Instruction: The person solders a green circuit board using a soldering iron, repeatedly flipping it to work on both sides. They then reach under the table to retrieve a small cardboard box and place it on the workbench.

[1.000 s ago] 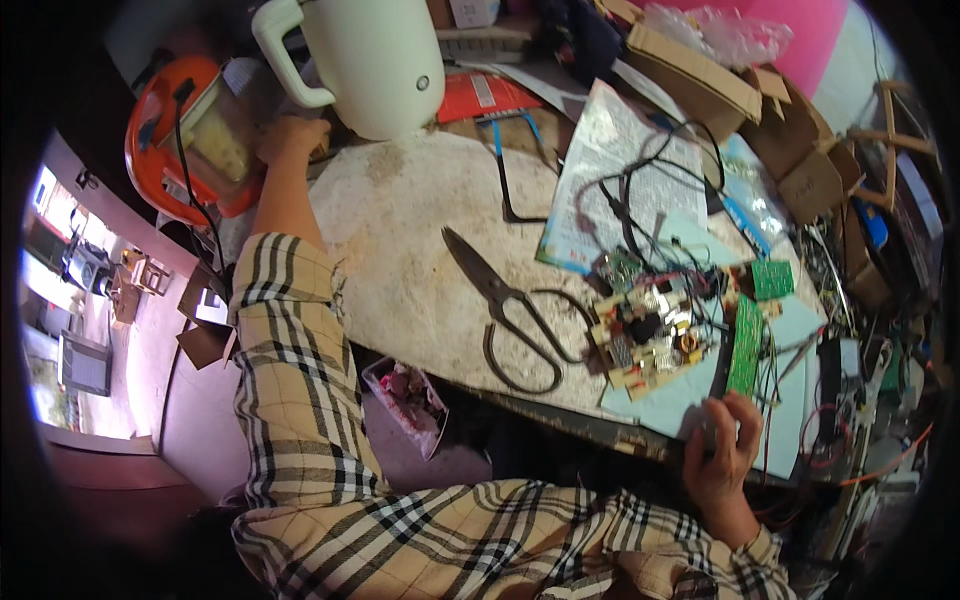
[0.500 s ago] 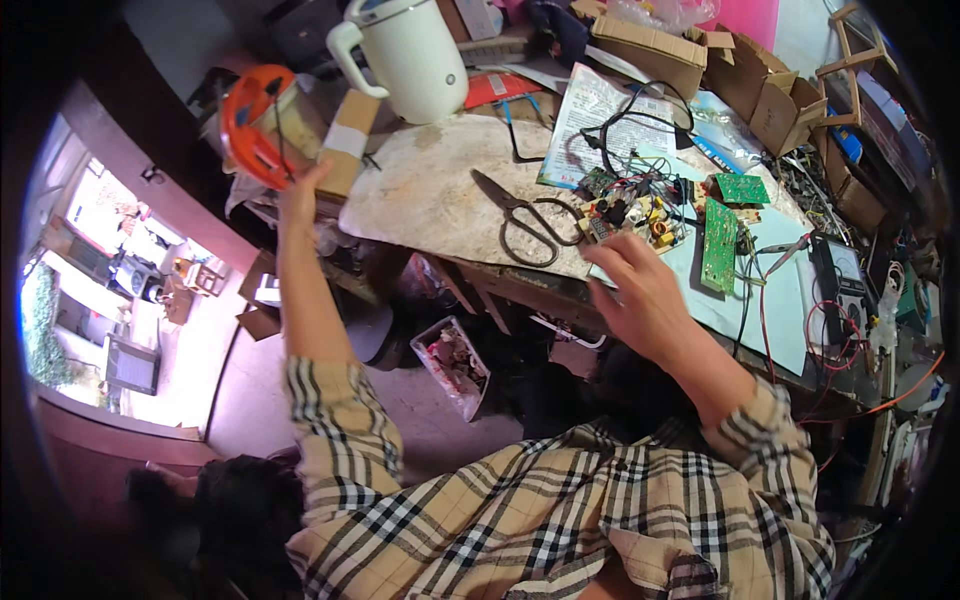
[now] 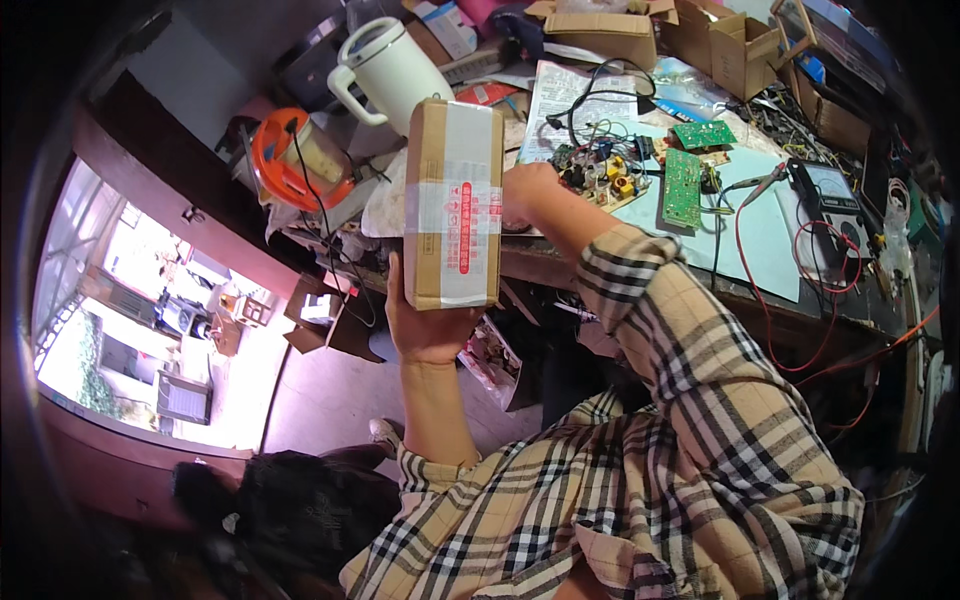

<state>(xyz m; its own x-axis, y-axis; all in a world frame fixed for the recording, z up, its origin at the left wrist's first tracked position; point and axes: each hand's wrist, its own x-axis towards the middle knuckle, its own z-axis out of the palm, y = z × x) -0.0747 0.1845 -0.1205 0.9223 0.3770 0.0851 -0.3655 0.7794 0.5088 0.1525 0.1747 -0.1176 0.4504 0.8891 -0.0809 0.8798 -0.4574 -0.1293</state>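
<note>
A long brown cardboard box (image 3: 426,200) stands upright in front of me, sealed with clear tape over a white strip with red print. My left hand (image 3: 425,325) is closed around its lower end, the palm underneath and the thumb up its left side. At the box's right edge my right hand (image 3: 530,192) is closed, with its fingers partly hidden behind the box. What the right hand grips does not show. The scissors are out of sight behind the box and hand.
Right of my hands lie tangled electronic parts (image 3: 615,175), green circuit boards (image 3: 683,190) and a multimeter (image 3: 828,200) with red and black leads. Behind the box stand a white jug (image 3: 388,75) and an orange-rimmed container (image 3: 275,165). Below the table is a litter bin (image 3: 510,375).
My left hand has brought the cardboard box from the table's left side to in front of me. The right hand has moved forward and left, to the scissors' area. The view has shifted.
</note>
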